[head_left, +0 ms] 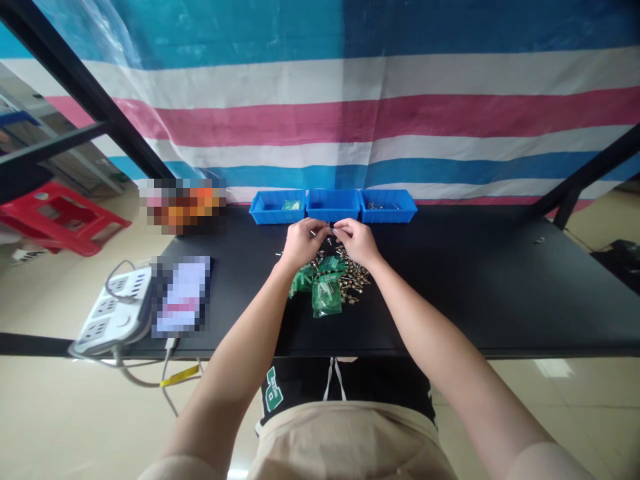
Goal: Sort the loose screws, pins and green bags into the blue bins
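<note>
My left hand (303, 241) and my right hand (356, 240) meet fingertip to fingertip just in front of the blue bins. Both are closed in a pinch. Between the fingertips is a small, thin metal piece, too small to identify. A short shiny pin also shows at the left fingers. Below and between the hands lies a pile of small metal parts (354, 280), brass and silver, with round heads and thin shanks. Several green clear packets (327, 297) with pale sticks inside lie against the pile, below my left hand.
Behind the hands stand a left blue bin (260, 217) holding a green packet, a middle blue bin (333, 197), and a right blue bin (407, 215) with thin metal pieces. Left are a power strip (117, 310) and a phone (183, 297). Small bits (539, 241) lie far right.
</note>
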`<state>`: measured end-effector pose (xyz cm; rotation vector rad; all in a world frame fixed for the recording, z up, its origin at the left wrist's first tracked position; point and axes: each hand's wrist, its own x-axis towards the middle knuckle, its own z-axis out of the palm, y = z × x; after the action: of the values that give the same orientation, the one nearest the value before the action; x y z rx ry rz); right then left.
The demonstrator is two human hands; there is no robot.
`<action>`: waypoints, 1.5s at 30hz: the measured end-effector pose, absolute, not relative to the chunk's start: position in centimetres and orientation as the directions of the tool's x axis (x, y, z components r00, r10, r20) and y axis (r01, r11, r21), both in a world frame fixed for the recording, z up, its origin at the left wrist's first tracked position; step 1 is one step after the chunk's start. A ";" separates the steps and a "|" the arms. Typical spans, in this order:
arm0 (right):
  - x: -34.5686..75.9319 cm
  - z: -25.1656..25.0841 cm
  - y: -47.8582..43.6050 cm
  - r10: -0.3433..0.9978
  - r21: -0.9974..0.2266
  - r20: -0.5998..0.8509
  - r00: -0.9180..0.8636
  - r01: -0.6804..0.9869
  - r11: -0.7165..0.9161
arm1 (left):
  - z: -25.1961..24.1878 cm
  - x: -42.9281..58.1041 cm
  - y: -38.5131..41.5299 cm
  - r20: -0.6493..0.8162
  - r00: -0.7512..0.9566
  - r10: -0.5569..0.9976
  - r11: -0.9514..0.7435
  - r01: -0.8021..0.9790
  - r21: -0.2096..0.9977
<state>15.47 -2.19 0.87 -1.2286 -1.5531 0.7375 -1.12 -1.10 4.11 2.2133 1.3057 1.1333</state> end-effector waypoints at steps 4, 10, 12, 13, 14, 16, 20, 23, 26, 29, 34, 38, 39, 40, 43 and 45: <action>15.5 1.2 -2.3 0.917 -0.851 0.398 0.014 0.380 0.363 | 4.2 -1.1 -1.2 0.415 0.171 0.894 -0.439 0.524 0.729; 15.5 1.6 -2.5 0.893 -0.815 0.447 0.061 0.440 0.377 | 4.1 -1.0 -1.3 0.404 0.073 0.912 -0.373 0.557 0.742; 15.5 1.6 -2.5 0.896 -0.813 0.444 0.028 0.433 0.389 | 4.0 -0.9 -1.4 0.417 0.093 0.904 -0.385 0.601 0.701; 15.4 1.5 -2.6 0.897 -0.814 0.442 0.015 0.426 0.395 | 3.9 -0.9 -1.4 0.430 0.111 0.896 -0.402 0.613 0.680; 15.4 1.5 -2.6 0.897 -0.816 0.443 0.006 0.418 0.400 | 3.8 -0.9 -1.4 0.448 0.135 0.884 -0.429 0.617 0.660; 15.4 1.5 -2.6 0.895 -0.821 0.446 0.007 0.402 0.406 | 3.6 -1.0 -1.2 0.503 0.189 0.843 -0.503 0.607 0.615; 15.6 1.4 -2.5 0.888 -0.827 0.458 0.034 0.384 0.411 | 3.0 -1.2 -0.6 0.601 0.294 0.743 -0.636 0.590 0.497; 15.8 1.4 -2.4 0.888 -0.821 0.459 0.019 0.391 0.416 | 2.7 -1.4 -0.3 0.596 0.346 0.725 -0.664 0.579 0.472; 15.9 1.5 -2.4 0.907 -0.807 0.419 -0.050 0.438 0.397 | 2.7 -1.4 -0.2 0.572 0.356 0.739 -0.655 0.579 0.486; 16.0 1.7 -2.5 0.922 -0.815 0.375 -0.098 0.439 0.379 | 2.8 -1.5 -0.2 0.546 0.355 0.759 -0.636 0.584 0.504; 16.3 1.9 -2.4 0.941 -0.871 0.301 -0.157 0.357 0.338 | 2.8 -1.6 -0.3 0.527 0.416 0.741 -0.668 0.535 0.517; 16.7 2.1 -2.1 0.963 -0.963 0.175 -0.204 0.168 0.211 | 3.0 -1.6 -0.4 0.578 0.430 0.694 -0.714 0.514 0.475; 16.8 2.1 -2.1 0.972 -0.980 0.150 -0.180 0.103 0.171 | 3.0 -1.6 -0.4 0.603 0.409 0.685 -0.717 0.525 0.458; 16.8 2.2 -2.0 0.982 -0.990 0.129 -0.139 0.036 0.135 | 3.1 -1.6 -0.4 0.626 0.383 0.679 -0.715 0.539 0.445; 17.0 2.3 -1.6 0.995 -0.985 0.063 0.071 -0.157 0.074 | 3.2 -1.6 -0.4 0.660 0.320 0.680 -0.690 0.583 0.429; 17.3 2.3 -1.1 0.974 -0.966 0.003 0.227 -0.251 0.061 | 3.1 -1.7 -0.3 0.654 0.311 0.689 -0.675 0.605 0.423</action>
<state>17.34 -1.15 2.28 -1.0947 -0.8720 1.1316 -1.68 -0.28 3.13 2.4627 1.2197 1.3071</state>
